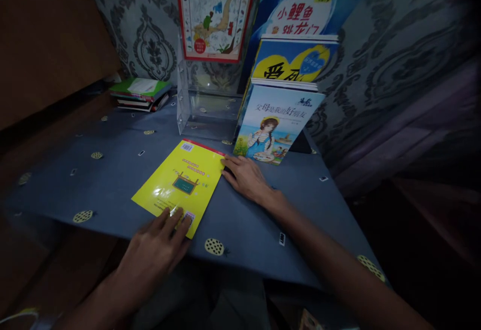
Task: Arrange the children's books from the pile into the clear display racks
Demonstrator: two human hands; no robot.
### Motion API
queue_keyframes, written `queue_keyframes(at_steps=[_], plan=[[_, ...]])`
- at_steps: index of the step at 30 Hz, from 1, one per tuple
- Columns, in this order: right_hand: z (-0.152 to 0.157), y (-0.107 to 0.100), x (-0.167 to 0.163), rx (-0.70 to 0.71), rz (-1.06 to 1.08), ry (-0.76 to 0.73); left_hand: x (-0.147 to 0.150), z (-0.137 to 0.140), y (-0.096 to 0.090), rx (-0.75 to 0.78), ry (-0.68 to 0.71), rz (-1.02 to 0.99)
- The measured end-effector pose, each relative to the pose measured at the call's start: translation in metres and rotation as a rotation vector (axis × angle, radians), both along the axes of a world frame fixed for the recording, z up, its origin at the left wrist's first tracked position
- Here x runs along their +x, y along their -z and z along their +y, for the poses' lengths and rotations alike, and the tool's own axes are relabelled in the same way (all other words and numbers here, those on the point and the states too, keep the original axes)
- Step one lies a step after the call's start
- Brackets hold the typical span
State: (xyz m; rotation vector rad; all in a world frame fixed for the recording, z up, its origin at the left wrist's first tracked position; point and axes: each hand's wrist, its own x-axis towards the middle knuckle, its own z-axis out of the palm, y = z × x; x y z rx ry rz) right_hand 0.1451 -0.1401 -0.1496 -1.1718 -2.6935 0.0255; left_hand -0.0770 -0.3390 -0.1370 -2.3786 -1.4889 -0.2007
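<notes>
A thin yellow book (pixel 180 182) lies flat on the blue tablecloth (pixel 112 169), back cover up with a barcode at its far corner. My left hand (pixel 156 250) rests flat at the book's near corner, fingertips on the cover. My right hand (pixel 246 177) lies flat against the book's right edge, fingers touching its far right corner. Neither hand grips anything.
A clear acrylic stand (pixel 205 109) holds upright picture books: a light blue one (pixel 276 124) in front, a blue-and-yellow one (pixel 295 61) behind, and a red-bordered one (pixel 216 11). A small book stack (pixel 141 94) lies at the far left. Patterned wallpaper backs the table.
</notes>
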Motion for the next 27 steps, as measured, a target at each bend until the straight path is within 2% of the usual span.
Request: queue_keyframes(at_steps=[4, 12, 21, 27], plan=[[0.002, -0.002, -0.008, -0.002, -0.050, 0.014, 0.004, 0.002, 0.000, 0.032, -0.005, 0.016], [-0.002, 0.009, -0.009, 0.017, 0.027, 0.007, 0.002, 0.006, -0.015, -0.129, -0.015, 0.004], [-0.022, 0.014, -0.010, 0.000, 0.164, -0.147, -0.003, 0.019, -0.033, -0.206, 0.161, 0.280], [-0.019, 0.019, -0.010, -0.027, 0.258, -0.202, -0.011, 0.024, -0.027, -0.106, 0.283, 0.227]])
